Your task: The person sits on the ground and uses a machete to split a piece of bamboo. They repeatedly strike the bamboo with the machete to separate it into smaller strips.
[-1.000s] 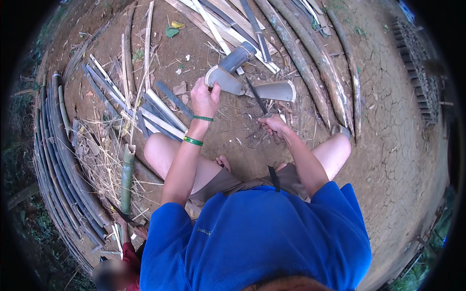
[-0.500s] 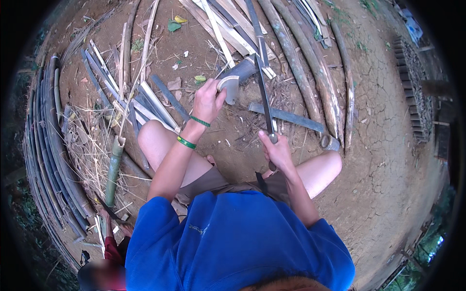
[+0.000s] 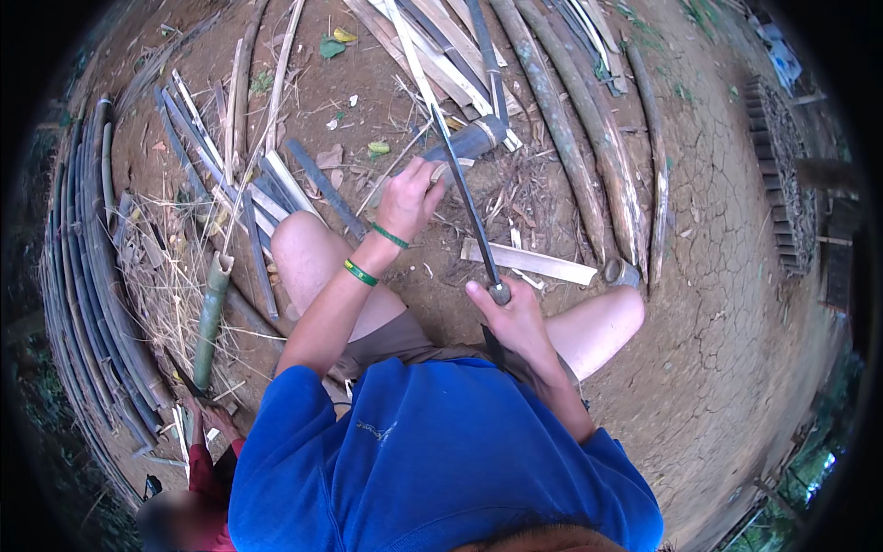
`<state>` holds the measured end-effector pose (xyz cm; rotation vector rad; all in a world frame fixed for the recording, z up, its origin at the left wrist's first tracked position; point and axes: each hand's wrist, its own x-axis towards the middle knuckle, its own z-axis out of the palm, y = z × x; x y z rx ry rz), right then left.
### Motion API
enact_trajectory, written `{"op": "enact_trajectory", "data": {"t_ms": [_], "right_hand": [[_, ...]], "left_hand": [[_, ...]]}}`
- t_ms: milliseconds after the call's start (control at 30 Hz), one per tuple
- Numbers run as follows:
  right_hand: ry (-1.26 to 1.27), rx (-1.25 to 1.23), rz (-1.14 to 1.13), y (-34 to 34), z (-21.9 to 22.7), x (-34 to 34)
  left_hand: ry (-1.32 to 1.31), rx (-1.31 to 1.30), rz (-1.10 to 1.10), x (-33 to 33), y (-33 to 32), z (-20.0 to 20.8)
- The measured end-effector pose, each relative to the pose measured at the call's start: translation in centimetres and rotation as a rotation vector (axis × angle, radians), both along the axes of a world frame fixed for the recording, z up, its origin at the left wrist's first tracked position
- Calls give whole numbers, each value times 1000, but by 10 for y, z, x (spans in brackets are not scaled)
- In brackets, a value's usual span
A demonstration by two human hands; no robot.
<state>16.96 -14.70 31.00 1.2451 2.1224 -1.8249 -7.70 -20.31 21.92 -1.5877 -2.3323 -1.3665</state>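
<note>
My left hand [image 3: 411, 195], with green bands on the wrist, is closed around the near end of a dark bamboo section [image 3: 480, 138]. That section lies slanted on the ground in front of me, its far end up and to the right. In my right hand [image 3: 515, 315] is the handle of a machete, held near my right thigh. The long machete blade [image 3: 471, 210] points away and to the left, crossing over the bamboo close to my left fingers. Whether its edge touches the bamboo I cannot tell. A pale bamboo strip [image 3: 533, 261] lies before my right knee.
Long poles [image 3: 589, 138] lie at the far right, split strips [image 3: 432, 55] at the far middle. Bamboo poles [image 3: 115, 304] are stacked at left. An upright green bamboo piece [image 3: 212, 317] stands near another person's hands [image 3: 210, 419]. A short bamboo cup [image 3: 622, 273] is by my right knee.
The machete has been drawn nearer, its blade swinging left over the bamboo. My left hand has turned the bamboo, hiding its open end. The strip before my right knee moved nearer and now shows a pale side.
</note>
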Motion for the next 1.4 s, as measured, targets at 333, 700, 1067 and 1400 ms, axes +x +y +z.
{"op": "enact_trajectory", "data": {"t_ms": [333,700,1067,1400], "right_hand": [[-45,91,-16,2,-19,-3],[-115,44,17,8,-15,-13],[-150,60,14,11,-7,-13],[-105,128,-1,15,-9,-8]], "left_hand": [[-41,-2,-1,1,0,7],[311,418,-44,-71,23,133],[943,266,-372,-39,134,172],[610,178,-467,-36,135,205]]}}
